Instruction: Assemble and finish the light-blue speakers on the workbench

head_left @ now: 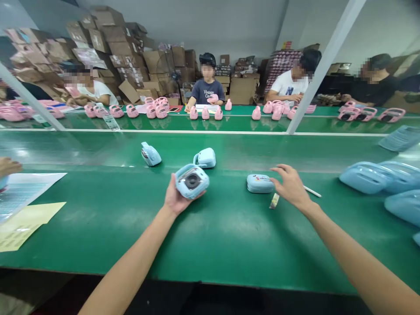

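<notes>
My left hand (173,199) grips a light blue toy camera (192,180) with its round lens facing me, held just above the green table (210,232). My right hand (290,186) has its fingers spread and rests beside a flat light blue camera part (260,183) lying on the table, touching its right end. Two more blue cameras (150,154) (205,158) sit farther back on the belt. A thin white stick (312,191) and a small wrapper (274,201) lie near my right wrist.
Several blue camera shells (377,176) are piled at the right. Sheets of paper (24,192) lie at the left, where another person's hand (8,166) shows. Across the belt, people sit behind rows of pink cameras (157,110). Cardboard boxes are stacked behind them.
</notes>
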Available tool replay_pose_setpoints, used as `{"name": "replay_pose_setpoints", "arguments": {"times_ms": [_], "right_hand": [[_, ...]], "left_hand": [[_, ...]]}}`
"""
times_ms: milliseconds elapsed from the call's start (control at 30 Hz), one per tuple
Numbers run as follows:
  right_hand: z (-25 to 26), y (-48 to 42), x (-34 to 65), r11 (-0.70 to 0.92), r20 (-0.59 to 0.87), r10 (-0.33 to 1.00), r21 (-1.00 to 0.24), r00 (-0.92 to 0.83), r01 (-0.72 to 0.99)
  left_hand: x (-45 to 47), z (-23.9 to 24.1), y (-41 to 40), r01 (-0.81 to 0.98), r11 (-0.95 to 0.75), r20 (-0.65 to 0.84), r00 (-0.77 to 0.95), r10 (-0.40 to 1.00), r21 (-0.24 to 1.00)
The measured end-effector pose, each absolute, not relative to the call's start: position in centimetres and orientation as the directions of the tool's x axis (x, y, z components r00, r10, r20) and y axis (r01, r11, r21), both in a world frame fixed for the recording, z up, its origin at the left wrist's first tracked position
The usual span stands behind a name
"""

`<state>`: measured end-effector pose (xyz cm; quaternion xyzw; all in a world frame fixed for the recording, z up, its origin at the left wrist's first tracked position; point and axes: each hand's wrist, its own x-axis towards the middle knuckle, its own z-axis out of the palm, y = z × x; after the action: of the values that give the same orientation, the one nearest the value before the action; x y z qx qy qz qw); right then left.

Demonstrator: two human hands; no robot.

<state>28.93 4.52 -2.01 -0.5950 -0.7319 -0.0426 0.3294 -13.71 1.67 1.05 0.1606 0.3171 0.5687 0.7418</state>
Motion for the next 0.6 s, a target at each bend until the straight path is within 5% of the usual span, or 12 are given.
{"name": "replay_pose_setpoints", "arguments": {"times_ms": [167, 400, 600], "right_hand": [[2.4, 12.5, 15.8, 0.499, 0.311, 0.860, -0.342, -0.405, 0.796], [1.6, 22.8, 1.9, 0.497, 0.077, 0.856, -0.393, -0.511, 0.774], [0.4, 26.5, -0.3, 0.379, -0.029, 0.891, -0.502, -0.454, 0.777]], "left_hand": [[-10.6, -2.1, 3.6, -0.673, 0.556, -0.193, 0.538, 0.821, 0.488], [-11.2, -4.0, 2.0, -0.707, 0.561, -0.152, 0.556, 0.817, 0.431], [-10.1, -4.5, 2.3, -0.722, 0.558, -0.200, 0.526, 0.827, 0.408]]}}
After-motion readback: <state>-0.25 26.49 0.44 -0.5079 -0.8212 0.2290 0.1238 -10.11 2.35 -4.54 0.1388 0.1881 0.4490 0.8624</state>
